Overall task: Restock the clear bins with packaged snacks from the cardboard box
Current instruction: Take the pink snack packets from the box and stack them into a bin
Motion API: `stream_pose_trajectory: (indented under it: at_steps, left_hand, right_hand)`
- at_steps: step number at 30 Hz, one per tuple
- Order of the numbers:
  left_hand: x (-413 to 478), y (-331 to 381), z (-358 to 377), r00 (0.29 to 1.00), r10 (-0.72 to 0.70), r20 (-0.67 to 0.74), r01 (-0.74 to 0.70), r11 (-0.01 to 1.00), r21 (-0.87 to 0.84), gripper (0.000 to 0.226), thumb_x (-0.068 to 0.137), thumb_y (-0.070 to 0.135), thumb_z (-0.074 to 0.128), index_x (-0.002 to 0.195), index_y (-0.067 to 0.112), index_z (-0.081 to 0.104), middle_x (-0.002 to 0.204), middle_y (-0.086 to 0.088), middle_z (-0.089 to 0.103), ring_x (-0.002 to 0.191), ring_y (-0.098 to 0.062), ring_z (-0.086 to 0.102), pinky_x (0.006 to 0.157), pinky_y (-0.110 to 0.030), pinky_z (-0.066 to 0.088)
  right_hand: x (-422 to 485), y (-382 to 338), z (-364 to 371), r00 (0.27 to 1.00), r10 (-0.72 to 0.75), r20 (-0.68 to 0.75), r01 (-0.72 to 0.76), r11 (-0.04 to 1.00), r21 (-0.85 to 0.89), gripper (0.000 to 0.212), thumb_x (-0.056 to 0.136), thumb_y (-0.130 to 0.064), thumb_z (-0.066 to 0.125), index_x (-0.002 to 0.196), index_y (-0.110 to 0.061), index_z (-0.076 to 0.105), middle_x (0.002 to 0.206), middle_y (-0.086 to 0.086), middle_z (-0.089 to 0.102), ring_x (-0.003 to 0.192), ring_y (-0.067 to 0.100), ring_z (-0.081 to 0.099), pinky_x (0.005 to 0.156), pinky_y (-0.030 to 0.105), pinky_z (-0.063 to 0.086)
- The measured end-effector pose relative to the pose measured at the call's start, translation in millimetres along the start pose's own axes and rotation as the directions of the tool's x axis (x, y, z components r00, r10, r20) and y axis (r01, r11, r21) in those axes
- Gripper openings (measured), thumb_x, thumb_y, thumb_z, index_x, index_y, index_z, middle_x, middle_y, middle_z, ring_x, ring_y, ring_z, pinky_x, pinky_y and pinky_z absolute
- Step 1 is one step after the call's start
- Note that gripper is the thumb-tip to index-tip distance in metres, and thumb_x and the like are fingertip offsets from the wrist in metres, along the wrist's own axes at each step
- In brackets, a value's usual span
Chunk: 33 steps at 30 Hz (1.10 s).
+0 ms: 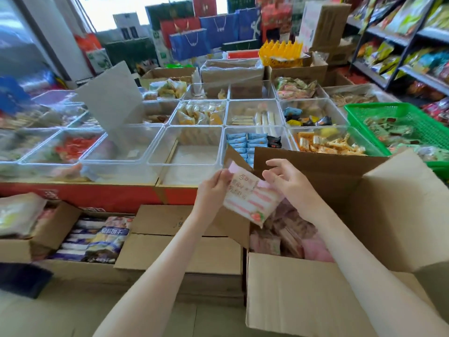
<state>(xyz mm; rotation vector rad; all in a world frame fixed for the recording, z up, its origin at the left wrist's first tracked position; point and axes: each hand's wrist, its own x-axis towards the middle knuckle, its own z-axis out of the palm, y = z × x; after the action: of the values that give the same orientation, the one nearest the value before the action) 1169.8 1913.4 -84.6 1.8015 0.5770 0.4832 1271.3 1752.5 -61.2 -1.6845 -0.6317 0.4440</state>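
The left hand (213, 188) pinches the upper corner of a flat pink-and-white plastic snack packet (250, 199), thumb on its face. The right hand (289, 182) sits at the packet's opposite edge with its fingers loosely curled; I cannot tell whether it grips the wrapper or only touches it. The packet hangs tilted in the air above the left side of the open brown cardboard box (303, 290), where more pink packets (291, 235) lie heaped. Just beyond the hands stands a row of clear plastic bins. The nearly bare bin (185, 164) is ahead to the left, and the bin beside it holds small blue packets (239, 142).

A corner pinch looks like a thin hold on a slick wrapper, so the packet could slip and drop between box and display. The box's raised rear flap (315, 166) stands between hands and bins, and a low carry might snag on it. The bins sit rim to rim, so a loose toss could land the packet among the wrong stock.
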Motion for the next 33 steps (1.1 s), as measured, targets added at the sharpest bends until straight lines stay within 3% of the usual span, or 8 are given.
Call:
stream_pose_trajectory:
  at_steps: [3,8,11,14,19,26,28,33]
  left_hand:
    - [12,-6,-48,0.996,-0.034,-0.087,0.024,0.993,-0.115,0.030,0.101,0.033,0.044,0.079,0.028,0.065,0.078,0.005,0.064,0.080,-0.017,0.057,0.073,-0.034,0.044]
    - [40,-44,-152,0.969,-0.128,-0.212,0.058,0.950,-0.306,0.031,0.101,0.034,0.042,0.084,0.014,0.058,0.083,-0.008,0.052,0.079,-0.022,0.046,0.071,-0.037,0.037]
    - [60,-64,-214,0.960,-0.189,-0.209,0.105,0.928,-0.357,0.026,0.100,0.032,0.042,0.091,0.013,0.058,0.089,-0.007,0.052,0.080,-0.022,0.048,0.068,-0.033,0.040]
    - [77,-80,-263,0.953,-0.226,-0.202,0.139,0.918,-0.372,0.028,0.100,0.031,0.041,0.087,0.013,0.058,0.085,-0.009,0.055,0.080,-0.021,0.052,0.066,-0.029,0.044]
    - [122,-107,-307,0.948,-0.271,-0.168,0.194,0.908,-0.371,0.033,0.101,0.032,0.040,0.079,0.019,0.061,0.084,-0.004,0.063,0.082,-0.020,0.061,0.074,-0.033,0.049]
    - [192,-135,-294,0.945,-0.295,-0.144,0.260,0.940,-0.219,0.034,0.100,0.036,0.039,0.077,0.018,0.055,0.070,-0.004,0.047,0.063,-0.017,0.044,0.058,-0.030,0.036]
    - [213,-134,-288,0.935,-0.323,-0.145,0.285,0.929,-0.235,0.034,0.102,0.034,0.037,0.077,0.017,0.053,0.067,0.000,0.046,0.063,-0.016,0.044,0.059,-0.030,0.037]
    - [268,-132,-283,0.902,-0.379,-0.204,0.305,0.897,-0.320,0.032,0.102,0.035,0.036,0.081,0.017,0.052,0.082,-0.005,0.055,0.077,-0.020,0.055,0.070,-0.035,0.046]
  right_hand:
    - [18,-15,38,0.997,0.067,-0.037,-0.057,0.972,0.229,0.033,0.088,-0.027,0.065,0.118,-0.020,0.053,0.108,0.008,0.061,0.098,0.021,0.064,0.082,0.035,0.052]
    - [60,-26,141,0.982,0.111,0.154,-0.158,0.926,0.343,0.026,0.093,-0.026,0.057,0.111,-0.007,0.059,0.101,0.011,0.066,0.085,0.020,0.065,0.070,0.033,0.056]
    - [86,-30,206,0.982,0.098,0.159,-0.150,0.921,0.360,0.020,0.098,-0.019,0.049,0.096,-0.008,0.065,0.090,0.007,0.072,0.083,0.020,0.068,0.066,0.031,0.055]
    - [111,-29,261,0.981,0.130,0.143,-0.170,0.933,0.317,0.020,0.098,-0.017,0.049,0.092,-0.007,0.066,0.091,0.010,0.072,0.087,0.024,0.069,0.072,0.036,0.057]
    - [151,-20,307,0.983,0.184,-0.015,-0.178,0.964,0.199,0.014,0.095,-0.013,0.055,0.084,-0.008,0.063,0.076,0.006,0.069,0.071,0.018,0.065,0.066,0.027,0.054]
    - [220,2,306,0.969,0.137,-0.206,-0.158,0.984,-0.086,0.019,0.097,-0.014,0.050,0.082,-0.010,0.061,0.069,0.002,0.062,0.060,0.012,0.050,0.057,0.025,0.040]
    - [243,6,302,0.977,0.155,-0.149,-0.165,0.985,-0.058,0.019,0.098,-0.014,0.049,0.083,-0.010,0.060,0.070,0.001,0.061,0.061,0.013,0.052,0.056,0.025,0.043]
    - [289,19,298,0.950,0.231,0.210,-0.274,0.939,0.208,0.023,0.098,-0.022,0.048,0.096,-0.002,0.061,0.079,0.011,0.065,0.068,0.019,0.061,0.057,0.026,0.050]
